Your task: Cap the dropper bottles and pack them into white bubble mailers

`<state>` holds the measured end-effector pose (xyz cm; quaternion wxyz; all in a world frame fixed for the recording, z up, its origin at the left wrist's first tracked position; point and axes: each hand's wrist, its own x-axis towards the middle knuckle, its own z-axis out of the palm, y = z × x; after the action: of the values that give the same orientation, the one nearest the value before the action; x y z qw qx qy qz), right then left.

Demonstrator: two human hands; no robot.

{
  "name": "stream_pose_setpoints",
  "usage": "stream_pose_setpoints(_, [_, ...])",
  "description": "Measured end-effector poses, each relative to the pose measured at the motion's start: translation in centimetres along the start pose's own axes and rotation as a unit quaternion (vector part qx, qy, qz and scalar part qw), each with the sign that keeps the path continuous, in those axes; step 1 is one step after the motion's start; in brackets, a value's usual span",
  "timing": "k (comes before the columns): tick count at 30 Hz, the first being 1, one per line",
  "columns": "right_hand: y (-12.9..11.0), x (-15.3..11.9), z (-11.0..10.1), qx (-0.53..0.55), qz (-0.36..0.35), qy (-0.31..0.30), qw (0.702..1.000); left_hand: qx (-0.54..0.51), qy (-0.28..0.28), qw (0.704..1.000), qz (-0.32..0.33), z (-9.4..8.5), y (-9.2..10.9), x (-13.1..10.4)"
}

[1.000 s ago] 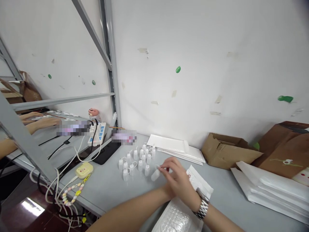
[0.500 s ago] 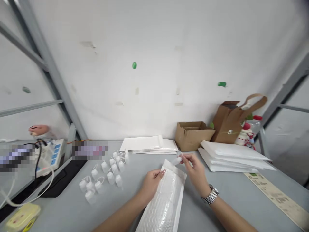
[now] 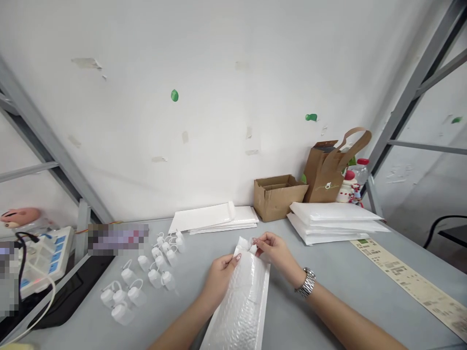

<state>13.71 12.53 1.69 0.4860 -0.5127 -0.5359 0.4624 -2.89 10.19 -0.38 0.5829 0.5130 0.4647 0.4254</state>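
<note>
My left hand [image 3: 221,277] grips the left edge of a white bubble mailer [image 3: 245,304] near its top, thumb on the front. The mailer slants up from the front edge of the view. At its mouth, my right hand [image 3: 274,253] pinches a small white-capped bottle [image 3: 253,248], whose lower part is hidden by the mailer. A metal watch is on the right wrist. Several small clear bottles [image 3: 155,278] with white looped caps stand in loose groups on the grey table to the left.
White mailers [image 3: 207,217] lie flat at the back, with another stack [image 3: 333,224] at right. Behind stand an open cardboard box [image 3: 279,199] and a brown paper bag [image 3: 321,175]. A label strip [image 3: 404,272] runs along the right; a power strip [image 3: 54,257] sits far left.
My right hand has brought the small bottle left and down, from beside the mailer into its opening. My left hand keeps its hold on the mailer. The view has turned right.
</note>
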Motion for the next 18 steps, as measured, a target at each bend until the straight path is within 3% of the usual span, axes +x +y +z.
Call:
stream_pose_setpoints(6, [0.7, -0.9, 1.4, 0.013, 0.028, -0.009, 0.999, -0.006, 0.002, 1.0, 0.012, -0.2, 0.1, -0.1])
stream_pose_setpoints(12, [0.7, -1.1, 1.5, -0.002, 0.02, 0.002, 1.0, -0.002, 0.012, 1.0, 0.013, -0.3, 0.0, 0.0])
stream_pose_setpoints(15, [0.5, -1.2, 1.5, -0.028, -0.01, -0.04, 0.999, -0.004, 0.012, 1.0, 0.012, -0.3, -0.1, -0.1])
stream_pose_setpoints(18, [0.4, -1.5, 1.6, -0.058, -0.019, -0.124, 0.99, -0.008, 0.012, 1.0, 0.013, -0.2, 0.0, -0.1])
